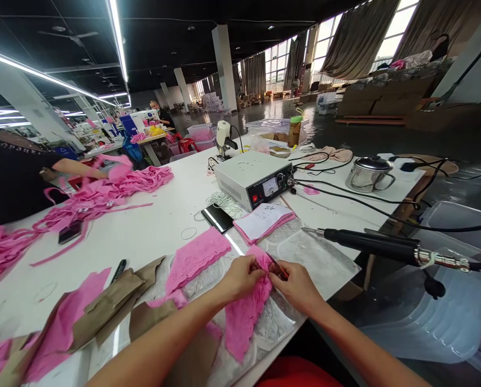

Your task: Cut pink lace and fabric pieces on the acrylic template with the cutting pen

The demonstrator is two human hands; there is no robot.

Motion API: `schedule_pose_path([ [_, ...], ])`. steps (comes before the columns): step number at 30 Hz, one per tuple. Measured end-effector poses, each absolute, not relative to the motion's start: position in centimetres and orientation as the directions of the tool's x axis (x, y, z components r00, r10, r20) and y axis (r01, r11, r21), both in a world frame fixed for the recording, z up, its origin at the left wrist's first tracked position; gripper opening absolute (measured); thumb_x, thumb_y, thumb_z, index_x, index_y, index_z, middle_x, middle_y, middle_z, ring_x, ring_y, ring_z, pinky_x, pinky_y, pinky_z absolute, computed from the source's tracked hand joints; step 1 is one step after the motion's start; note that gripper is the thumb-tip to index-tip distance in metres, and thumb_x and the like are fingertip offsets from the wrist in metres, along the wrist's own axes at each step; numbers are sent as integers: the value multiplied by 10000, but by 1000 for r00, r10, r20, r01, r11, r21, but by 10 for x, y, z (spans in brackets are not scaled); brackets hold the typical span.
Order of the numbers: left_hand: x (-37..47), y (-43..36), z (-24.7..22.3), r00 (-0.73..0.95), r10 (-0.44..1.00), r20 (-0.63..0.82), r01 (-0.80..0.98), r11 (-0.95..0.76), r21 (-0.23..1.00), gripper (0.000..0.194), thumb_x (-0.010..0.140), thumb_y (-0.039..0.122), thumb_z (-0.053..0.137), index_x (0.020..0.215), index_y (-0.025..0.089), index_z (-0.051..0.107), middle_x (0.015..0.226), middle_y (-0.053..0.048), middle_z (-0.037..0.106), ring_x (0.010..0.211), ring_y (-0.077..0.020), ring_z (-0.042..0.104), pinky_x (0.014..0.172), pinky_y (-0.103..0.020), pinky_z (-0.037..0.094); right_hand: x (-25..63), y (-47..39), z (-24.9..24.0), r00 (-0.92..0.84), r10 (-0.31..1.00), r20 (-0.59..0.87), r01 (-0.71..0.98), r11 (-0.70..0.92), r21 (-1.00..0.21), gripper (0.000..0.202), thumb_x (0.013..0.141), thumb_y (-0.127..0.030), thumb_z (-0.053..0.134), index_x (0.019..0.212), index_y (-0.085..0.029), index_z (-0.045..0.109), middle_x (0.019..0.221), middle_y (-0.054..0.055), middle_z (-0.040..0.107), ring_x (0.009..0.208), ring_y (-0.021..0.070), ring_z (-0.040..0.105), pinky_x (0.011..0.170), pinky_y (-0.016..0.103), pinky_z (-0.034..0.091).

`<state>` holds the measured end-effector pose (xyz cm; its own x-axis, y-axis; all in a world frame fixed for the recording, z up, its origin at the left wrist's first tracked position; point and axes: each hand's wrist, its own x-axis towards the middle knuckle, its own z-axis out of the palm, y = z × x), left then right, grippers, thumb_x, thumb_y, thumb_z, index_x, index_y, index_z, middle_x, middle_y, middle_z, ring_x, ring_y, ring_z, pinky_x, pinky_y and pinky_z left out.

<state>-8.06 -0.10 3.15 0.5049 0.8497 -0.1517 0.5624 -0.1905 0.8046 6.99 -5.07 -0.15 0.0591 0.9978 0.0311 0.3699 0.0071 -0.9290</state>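
A gathered pink lace piece (pixel 248 306) hangs over the front of the grey marbled board (pixel 316 252). My left hand (pixel 244 277) is closed, pinching its upper part. Close beside it, my right hand (pixel 294 285) grips a slim dark tool (pixel 279 267) with reddish edges, whose tip points at the lace; its exact kind is unclear. The right fingertips touch the lace too. Another pink lace piece (pixel 200 255) lies flat to the left. Behind my hands rests a stack of pink-edged paper sheets (pixel 262 221) with handwriting on top.
A black pen-shaped tool (pixel 373 244) on a cable juts in from the right. Behind stand a control box (pixel 252 172) with a dial, a black phone (pixel 217 217) and a lidded glass cup (pixel 369 174). Brown fabric strips (pixel 111 306) lie left. A co-worker (pixel 14 172) handles a pink fabric heap (pixel 103 193).
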Motion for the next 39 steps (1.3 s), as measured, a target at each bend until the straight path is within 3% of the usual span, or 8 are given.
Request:
schedule_pose_path([
  [10, -80, 1, 34, 520, 843, -139, 634, -273, 723, 182, 741, 184, 486, 562, 176, 522, 549, 26, 472, 574, -137, 425, 576, -265, 287, 65, -51, -1, 61, 996, 68, 440, 34, -898, 280, 711, -373, 555, 567, -199, 388, 548, -42, 388, 552, 110, 355, 528, 246, 256],
  [15, -83, 4, 34, 576, 809, -118, 629, -347, 695, 232, 769, 194, 490, 538, 180, 476, 558, 16, 443, 575, -142, 413, 572, -278, 288, 69, -51, -5, 41, 992, 118, 457, 86, -885, 259, 748, -300, 475, 541, -204, 351, 535, -36, 377, 541, 115, 360, 531, 252, 258],
  [21, -91, 10, 35, 685, 728, 38, 444, -457, 771, 259, 799, 198, 531, 544, 159, 500, 1046, -98, 574, 917, -201, 549, 764, -301, 408, 70, -49, -6, 67, 984, 167, 429, 123, -895, 259, 773, -339, 489, 565, -203, 419, 607, -13, 465, 591, 138, 424, 565, 260, 309],
  [23, -93, 12, 32, 695, 717, 46, 372, -413, 831, 264, 813, 232, 552, 562, 159, 513, 1198, -114, 556, 991, -221, 555, 795, -316, 417, 69, -49, -8, 71, 988, 134, 377, 98, -921, 220, 789, -341, 490, 620, -200, 487, 612, -17, 487, 596, 139, 434, 577, 265, 318],
  [27, -95, 18, 29, 716, 698, 10, 236, -255, 938, 310, 799, 346, 634, 576, 159, 525, 1279, -120, 549, 1115, -264, 532, 864, -335, 403, 65, -47, -12, 117, 987, 110, 202, 85, -976, 155, 762, -328, 551, 697, -193, 510, 653, -23, 529, 627, 139, 480, 608, 268, 365],
  [30, -97, 23, 29, 742, 668, -50, 188, -135, 973, 349, 774, 395, 672, 572, 151, 527, 1232, -118, 572, 1083, -262, 542, 844, -325, 392, 63, -44, -15, 194, 977, 94, 79, 80, -994, 202, 708, -313, 611, 746, -208, 444, 639, -45, 526, 593, 131, 490, 588, 264, 383],
  [34, -101, 28, 26, 751, 654, -91, 148, -34, 988, 400, 750, 442, 693, 569, 144, 497, 938, -76, 611, 791, -170, 537, 682, -271, 368, 57, -40, -18, 235, 971, 42, -30, 50, -998, 322, 695, -327, 636, 870, -224, 386, 589, -70, 555, 544, 138, 515, 554, 260, 379],
  [39, -106, 32, 17, 750, 644, -149, 172, 26, 985, 416, 729, 520, 690, 647, 146, 526, 698, -19, 542, 652, -134, 474, 595, -247, 326, 52, -40, -16, 269, 963, 32, -8, 36, -999, 380, 677, -320, 633, 934, -223, 371, 610, -66, 576, 556, 151, 541, 552, 268, 393],
])
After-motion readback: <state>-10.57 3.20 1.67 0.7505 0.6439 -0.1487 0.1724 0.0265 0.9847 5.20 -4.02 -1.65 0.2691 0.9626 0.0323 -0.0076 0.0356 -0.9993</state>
